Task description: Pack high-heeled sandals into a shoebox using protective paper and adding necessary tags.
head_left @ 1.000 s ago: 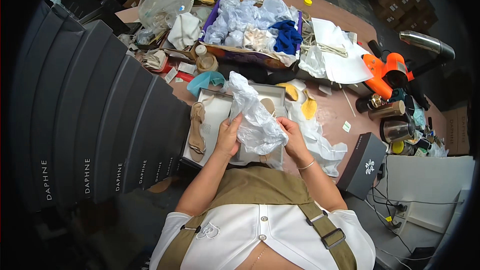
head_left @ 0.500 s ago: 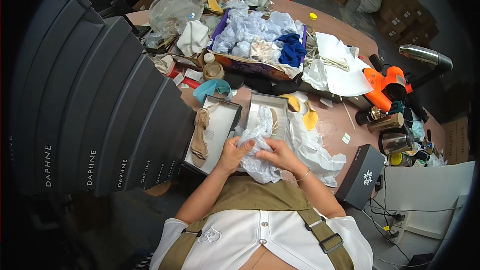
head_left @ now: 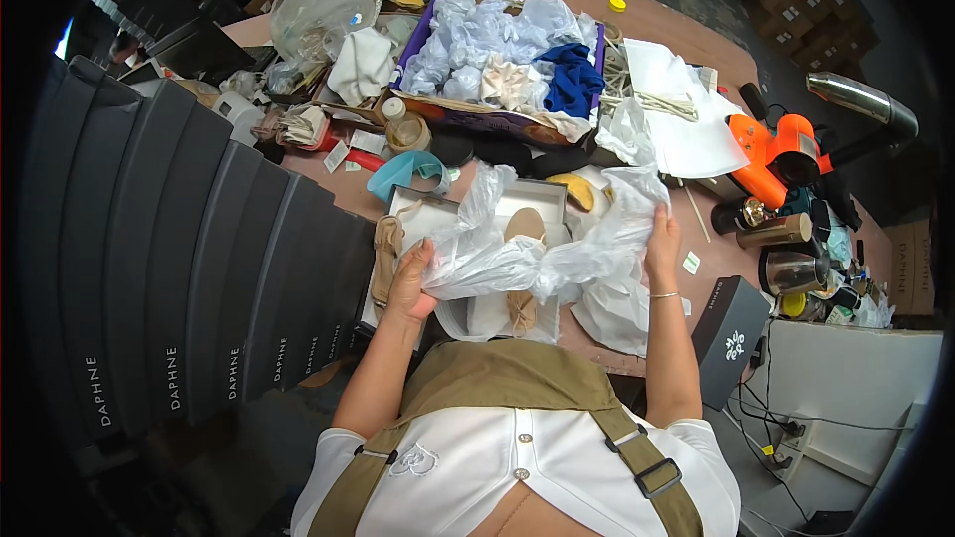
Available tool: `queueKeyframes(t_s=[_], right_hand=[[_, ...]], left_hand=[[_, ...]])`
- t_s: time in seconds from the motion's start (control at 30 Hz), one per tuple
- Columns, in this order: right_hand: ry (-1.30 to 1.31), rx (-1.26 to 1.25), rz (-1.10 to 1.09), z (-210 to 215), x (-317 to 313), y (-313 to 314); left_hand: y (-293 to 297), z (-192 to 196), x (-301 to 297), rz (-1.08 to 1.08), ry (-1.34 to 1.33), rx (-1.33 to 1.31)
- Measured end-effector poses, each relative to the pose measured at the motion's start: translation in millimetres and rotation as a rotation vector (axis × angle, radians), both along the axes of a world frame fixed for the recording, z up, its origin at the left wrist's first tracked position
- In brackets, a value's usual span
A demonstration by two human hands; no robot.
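— Bright, soft light across the tabletop (head_left: 686, 30), the crumpled wrap (head_left: 602, 254) gleaming pale!
— Glints on the metal nozzle (head_left: 851, 92) too, while the floor (head_left: 298, 428), lower left, sinks into gloom.
— And the dark boxes (head_left: 239, 259) bow hard towards a blackened rim!

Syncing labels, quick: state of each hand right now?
Left hand: closed, holding the left end of the thin white sheet.
Right hand: closed, holding the right end of the same sheet.

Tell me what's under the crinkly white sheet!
A tan sandal shows above and below the white sheet; the sandal's middle is covered, so I can't see it.
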State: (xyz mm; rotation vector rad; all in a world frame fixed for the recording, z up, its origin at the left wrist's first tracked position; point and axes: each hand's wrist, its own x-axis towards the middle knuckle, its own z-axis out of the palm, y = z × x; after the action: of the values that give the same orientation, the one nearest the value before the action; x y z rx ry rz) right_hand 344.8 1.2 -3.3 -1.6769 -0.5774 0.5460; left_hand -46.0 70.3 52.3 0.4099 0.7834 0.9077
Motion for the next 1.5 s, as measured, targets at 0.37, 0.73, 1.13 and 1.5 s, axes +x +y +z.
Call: queueKeyframes(t_s=[0.37, 0.73, 1.13, 1.5], right_hand=[[-0.892, -0.674, 0.445, -50, 42, 12], [-0.655, -0.593, 0.301, -26, 26, 29], [-0.933, 0.182, 0.910, 162, -122, 18], [-0.808, 0.054, 0.959, 228, -121, 12]], left_hand=[[2, -9, -29, 0.044, -0.109, 0.079], [-3, 4, 14, 0.005, -0.046, 0.006], [-11, 0, 16, -0.395, 0.340, 0.380], [-30, -46, 19, -0.290, 0.757, 0.578]])
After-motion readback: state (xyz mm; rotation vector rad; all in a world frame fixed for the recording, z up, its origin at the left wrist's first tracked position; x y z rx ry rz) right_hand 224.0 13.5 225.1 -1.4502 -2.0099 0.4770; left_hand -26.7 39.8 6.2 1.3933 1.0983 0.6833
